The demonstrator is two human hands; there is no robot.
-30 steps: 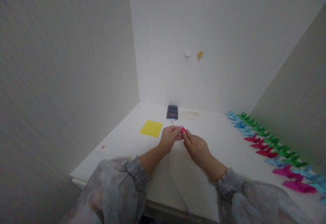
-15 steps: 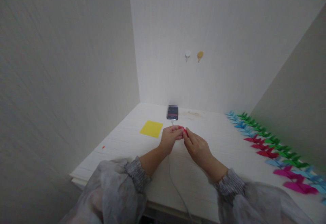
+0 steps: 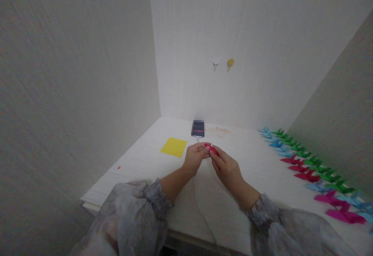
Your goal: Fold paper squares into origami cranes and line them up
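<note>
A small piece of red folded paper [image 3: 213,150] is pinched between my two hands above the middle of the table. My left hand [image 3: 194,157] grips its left end with thumb and fingers. From the other side my right hand [image 3: 227,166] holds it, fingertips closed on the paper. Much of its shape is covered by my fingers. Just left of my hands, a flat yellow square of paper [image 3: 174,147] lies on the white table.
A phone [image 3: 198,128] stands near the back wall, its pale cable [image 3: 201,213] running toward the front edge. Rows of folded paper cranes [image 3: 307,175] in green, blue, red and pink line the right side. A tiny orange scrap [image 3: 119,168] lies at left. Two hooks [image 3: 230,63] hang on the wall.
My fingers have shifted slightly around the red folded paper, and more of it shows between them now. Both hands stay in nearly the same place.
</note>
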